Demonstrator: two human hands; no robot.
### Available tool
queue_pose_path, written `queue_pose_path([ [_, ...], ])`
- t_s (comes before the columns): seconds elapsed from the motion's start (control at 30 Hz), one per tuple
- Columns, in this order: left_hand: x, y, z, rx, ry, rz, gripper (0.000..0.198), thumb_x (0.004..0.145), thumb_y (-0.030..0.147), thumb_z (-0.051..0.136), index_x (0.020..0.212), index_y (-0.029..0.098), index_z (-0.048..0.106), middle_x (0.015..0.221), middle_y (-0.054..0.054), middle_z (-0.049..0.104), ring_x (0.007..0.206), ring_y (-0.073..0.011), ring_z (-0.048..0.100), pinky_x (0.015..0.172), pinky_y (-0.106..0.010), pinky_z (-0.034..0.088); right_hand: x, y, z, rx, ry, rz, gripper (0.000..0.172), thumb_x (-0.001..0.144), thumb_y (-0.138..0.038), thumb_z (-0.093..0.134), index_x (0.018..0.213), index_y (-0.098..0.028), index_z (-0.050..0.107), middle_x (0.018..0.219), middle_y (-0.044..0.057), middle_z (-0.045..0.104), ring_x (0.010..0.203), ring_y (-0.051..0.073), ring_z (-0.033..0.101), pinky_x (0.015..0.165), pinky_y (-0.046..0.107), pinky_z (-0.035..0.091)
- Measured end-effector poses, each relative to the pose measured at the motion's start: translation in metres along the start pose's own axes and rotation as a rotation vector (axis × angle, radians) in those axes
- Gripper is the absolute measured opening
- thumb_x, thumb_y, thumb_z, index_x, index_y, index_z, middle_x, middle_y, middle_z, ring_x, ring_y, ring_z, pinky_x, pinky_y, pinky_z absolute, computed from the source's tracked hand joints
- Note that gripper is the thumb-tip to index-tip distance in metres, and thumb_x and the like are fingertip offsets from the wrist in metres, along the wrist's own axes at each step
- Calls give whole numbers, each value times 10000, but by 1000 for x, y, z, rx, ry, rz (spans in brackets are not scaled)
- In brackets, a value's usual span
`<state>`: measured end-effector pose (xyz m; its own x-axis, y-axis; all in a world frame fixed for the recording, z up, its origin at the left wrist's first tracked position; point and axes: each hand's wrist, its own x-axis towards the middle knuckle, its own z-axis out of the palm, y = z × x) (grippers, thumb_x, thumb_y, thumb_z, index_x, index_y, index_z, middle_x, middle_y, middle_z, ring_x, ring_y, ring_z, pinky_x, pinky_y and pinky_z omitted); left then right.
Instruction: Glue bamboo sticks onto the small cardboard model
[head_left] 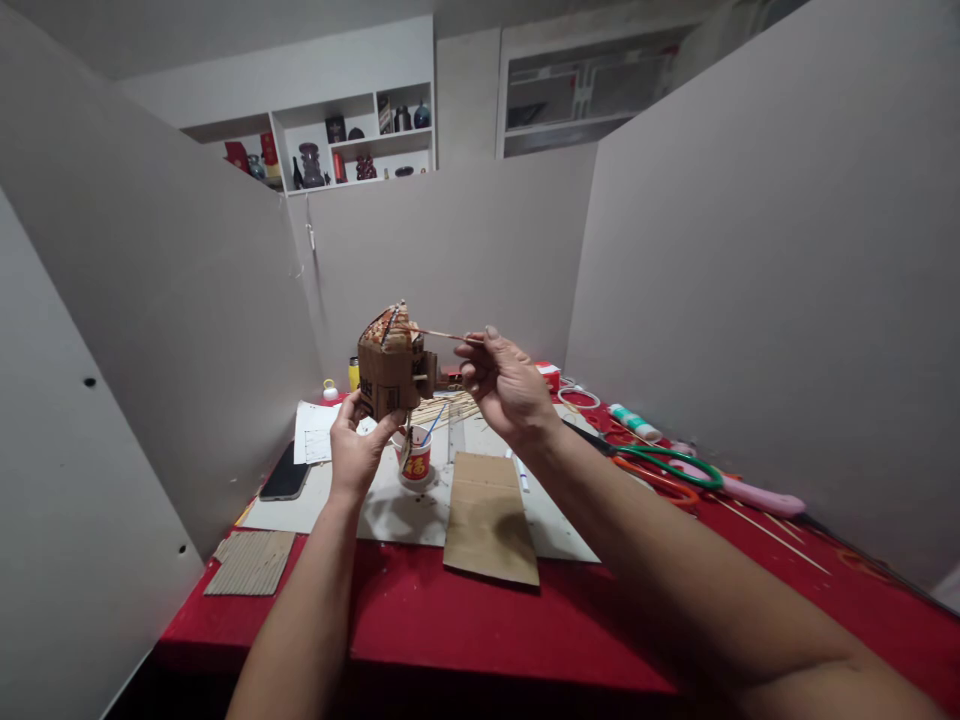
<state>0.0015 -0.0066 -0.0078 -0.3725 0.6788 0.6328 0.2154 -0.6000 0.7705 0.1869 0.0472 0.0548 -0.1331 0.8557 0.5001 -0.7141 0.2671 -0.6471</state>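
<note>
My left hand (358, 447) is closed around the lower part of a small cardboard house model (384, 375), held up above the table. Its roof (388, 328) has reddish-brown and cream patches. Between the thumb and fingers of my right hand (510, 385) is a thin stick (442, 335), whose far end reaches the right side of the roof. The frame does not show clearly whether that end is a brush tip. Below the model stands a red and white paper cup (415, 460) with a blue stick (433, 425) in it.
A cardboard piece (491, 520) lies on a pale board (382, 520) over the red tablecloth (427, 630). At left are a phone (285, 474) and a corrugated cardboard scrap (250, 563). Green-handled scissors (679, 465) and a glue bottle (634, 423) lie at right. Grey partitions (450, 250) enclose the table.
</note>
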Motion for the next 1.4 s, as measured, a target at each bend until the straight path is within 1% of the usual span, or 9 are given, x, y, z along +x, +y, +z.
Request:
queue_pose_path([
  [0.1,0,1,0,-15,2,5,511,672,359,824,1104,168,630,1080,-90,708,1011,-211,646,920,-336,475,2,-1,0,-25,-7,-31,269,796,-473,759,787,-219,668,708,-19,744,500,68,604,427,181,416],
  [0.33,0,4,1,-75,22,-9,497,666,356,836,1078,169,630,1035,-70,712,973,-192,638,897,-310,465,-9,0,1,-26,-24,100,267,761,-432,796,748,-197,668,643,-19,730,458,64,597,393,162,395],
  [0.5,-1,4,1,-64,1,0,493,676,345,834,1090,165,635,1055,-75,711,987,-188,633,906,-302,459,-3,-5,6,25,23,7,220,843,-402,727,757,-208,666,664,-27,736,465,58,593,423,167,420],
  [0.6,-1,3,0,-79,4,-5,500,674,347,838,1093,168,633,1052,-77,711,981,-189,637,904,-306,463,-4,-4,7,15,35,53,200,868,-364,699,755,-203,668,650,-26,731,458,57,592,411,161,408],
  [0.77,3,1,-4,-139,49,-15,520,658,372,843,1088,168,634,1040,-82,719,976,-195,651,905,-313,471,-12,-3,0,-17,38,138,197,871,-334,695,742,-189,659,626,-22,717,450,54,585,403,148,398],
  [0.97,13,-5,-14,-122,218,4,528,638,400,853,1057,165,634,1023,-89,724,960,-196,667,879,-305,483,-6,-10,-14,-42,156,24,219,893,-305,659,711,-186,630,589,-27,681,466,48,582,422,131,415],
  [1.13,18,-6,-20,-88,359,40,518,650,431,838,1039,153,639,1040,-111,724,959,-209,681,881,-324,493,-1,3,-30,-312,181,-3,289,797,-426,740,711,-180,616,558,-20,658,405,62,527,361,156,378],
  [1.27,17,-5,-19,-93,361,57,527,651,421,839,1055,151,635,1050,-115,724,976,-213,682,902,-335,490,1,26,-37,-662,14,-18,365,761,-517,724,695,-176,611,553,1,655,399,83,499,364,198,364],
  [1.4,16,-7,-17,-96,331,58,517,658,421,839,1049,153,633,1038,-113,726,969,-213,680,902,-338,490,2,48,-32,-1097,-210,5,323,869,-377,605,616,-176,595,538,21,648,435,108,514,465,237,382],
])
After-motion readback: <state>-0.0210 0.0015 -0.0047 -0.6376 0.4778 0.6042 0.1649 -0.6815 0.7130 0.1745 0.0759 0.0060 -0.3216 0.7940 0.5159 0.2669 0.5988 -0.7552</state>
